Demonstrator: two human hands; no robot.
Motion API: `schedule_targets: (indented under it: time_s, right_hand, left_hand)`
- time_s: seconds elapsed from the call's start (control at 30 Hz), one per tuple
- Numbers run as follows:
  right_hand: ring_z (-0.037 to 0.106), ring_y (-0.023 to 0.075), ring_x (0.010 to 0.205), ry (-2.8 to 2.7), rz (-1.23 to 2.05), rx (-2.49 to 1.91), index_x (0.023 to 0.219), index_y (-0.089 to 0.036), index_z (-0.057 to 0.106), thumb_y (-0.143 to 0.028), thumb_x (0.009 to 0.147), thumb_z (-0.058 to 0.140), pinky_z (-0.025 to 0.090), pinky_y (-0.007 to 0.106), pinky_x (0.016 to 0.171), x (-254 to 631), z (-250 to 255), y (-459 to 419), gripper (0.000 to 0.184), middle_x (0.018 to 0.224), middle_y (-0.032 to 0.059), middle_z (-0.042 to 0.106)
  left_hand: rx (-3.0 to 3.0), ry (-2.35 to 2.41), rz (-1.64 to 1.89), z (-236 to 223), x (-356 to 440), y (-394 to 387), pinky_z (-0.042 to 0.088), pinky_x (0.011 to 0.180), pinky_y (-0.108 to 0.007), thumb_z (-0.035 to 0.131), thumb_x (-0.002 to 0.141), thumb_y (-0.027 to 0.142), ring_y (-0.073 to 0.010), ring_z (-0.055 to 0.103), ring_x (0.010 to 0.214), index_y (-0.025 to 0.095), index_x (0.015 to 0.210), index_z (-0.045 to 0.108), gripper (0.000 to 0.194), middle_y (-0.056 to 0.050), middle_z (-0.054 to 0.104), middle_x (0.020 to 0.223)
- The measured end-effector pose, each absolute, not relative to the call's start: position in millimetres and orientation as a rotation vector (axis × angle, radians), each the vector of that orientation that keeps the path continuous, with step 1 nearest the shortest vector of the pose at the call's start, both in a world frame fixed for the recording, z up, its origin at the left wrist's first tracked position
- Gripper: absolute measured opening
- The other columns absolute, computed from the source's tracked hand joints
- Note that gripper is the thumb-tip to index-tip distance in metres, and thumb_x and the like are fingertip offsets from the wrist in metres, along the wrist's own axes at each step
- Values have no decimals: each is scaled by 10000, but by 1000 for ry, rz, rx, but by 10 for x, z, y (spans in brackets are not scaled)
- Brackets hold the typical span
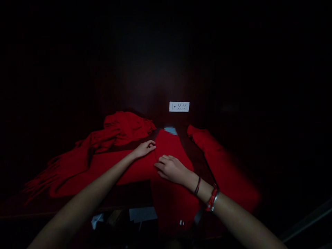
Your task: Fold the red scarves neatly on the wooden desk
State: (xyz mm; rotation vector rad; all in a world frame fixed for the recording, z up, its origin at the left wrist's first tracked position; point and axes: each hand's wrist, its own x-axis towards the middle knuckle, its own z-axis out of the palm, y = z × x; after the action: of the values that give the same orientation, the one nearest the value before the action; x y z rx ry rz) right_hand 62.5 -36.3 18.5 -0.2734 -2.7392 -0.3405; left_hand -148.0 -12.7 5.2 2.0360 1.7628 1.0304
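Note:
A red scarf [169, 143] lies lengthwise in front of me, its near end hanging over the table edge with a small white label at the bottom. My left hand [145, 149] rests at this scarf's left edge, fingers loosely bent and a little apart. Lower down and to the right, my right hand [172, 168] is over the same scarf with its fingers curved and spread. Neither hand visibly grips the cloth. Another flat stretch of red cloth [103, 166] runs leftward from under my left forearm; whether it joins the middle scarf I cannot tell.
A crumpled red scarf with fringe [124, 128] lies at the back left. On the right is a long folded red scarf [220, 159]. A white power socket [179, 107] is on the dark wall, above a pale blue item [170, 130]. Papers [143, 214] show below the table edge.

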Motion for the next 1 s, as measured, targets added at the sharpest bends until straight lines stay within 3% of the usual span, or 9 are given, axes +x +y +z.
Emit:
schedule_targets:
  time_s: [0.17,0.53,0.77,1.0]
  right_hand:
    - [477,168,714,-2799,-591,-402,776,-99,559,-82,762,405,359,289,608,360,86,-454,155,732,96,533]
    - [421,139,755,-2762,-433,-382,902,-190,536,-200,828,358,314,284,688,624,114,-497,194,793,41,497]
    - [414,158,741,-2807,-671,-311,765,-141,548,-118,800,369,300,293,652,386,164,-528,184,755,59,502]
    - [416,136,762,-2807,-402,-354,821,-183,548,-243,833,335,313,285,701,397,213,-548,222,778,34,501]
  left_hand:
    - [1960,1809,1061,-128,-1465,83,373,552,-183,518,653,279,-95,486,587,162,964,510,332,28,545,667]
    - [1817,1914,1092,-74,-1390,92,341,510,-189,496,607,120,-108,487,558,166,761,629,209,26,548,566]
    - [1794,1950,1076,-53,-1386,51,395,580,-177,499,672,187,-123,553,672,147,837,625,212,-18,628,743]
    - [1803,2057,1006,-27,-1401,44,403,719,-196,449,726,197,-143,557,822,150,933,603,262,-41,624,907]
